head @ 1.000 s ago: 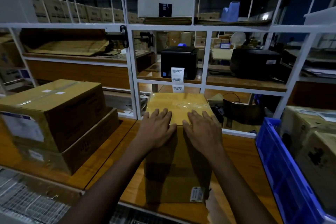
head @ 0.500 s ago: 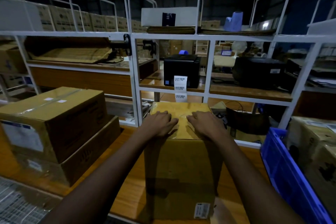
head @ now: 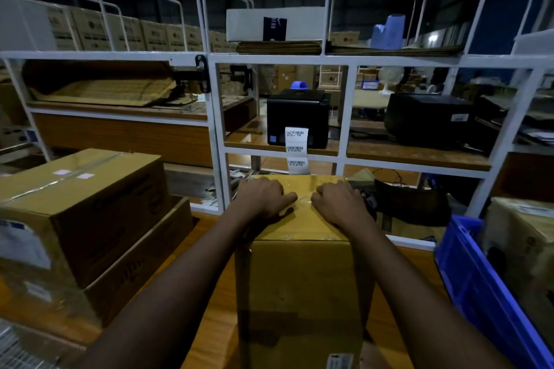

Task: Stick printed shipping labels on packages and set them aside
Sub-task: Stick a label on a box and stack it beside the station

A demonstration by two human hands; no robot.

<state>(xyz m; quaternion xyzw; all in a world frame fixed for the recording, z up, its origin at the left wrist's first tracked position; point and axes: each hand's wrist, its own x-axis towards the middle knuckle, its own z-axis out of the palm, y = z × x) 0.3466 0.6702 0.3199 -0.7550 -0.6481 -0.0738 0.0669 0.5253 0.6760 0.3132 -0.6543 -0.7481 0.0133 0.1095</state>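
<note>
Evidently the package point(head: 302, 278) is being steadied before it gets its label: it stands upright on the tabletop point(head: 215, 338) directly under both hands, which sit side by side on its taped top. The left hand point(head: 263, 201) and right hand point(head: 338, 204) are loosely clenched, fingers curled under and thumbs pointing toward each other, pressing on the box with nothing visible held in either. No shipping label shows on the top between them; only a small sticker point(head: 338, 361) sits low on the near face. Just beyond the hands, past the far edge of the box, a strip of printed labels point(head: 296, 147) hangs from the black printer point(head: 296, 120) on the shelf. The next move, I judge, calls for one hand to uncurl, reach forward, and tear off a label, then lay it flat on the top and smooth it down. Stacked boxes point(head: 81, 213) lie to the left of the left hand, and a blue crate point(head: 479, 278) to the right of the right hand.
</note>
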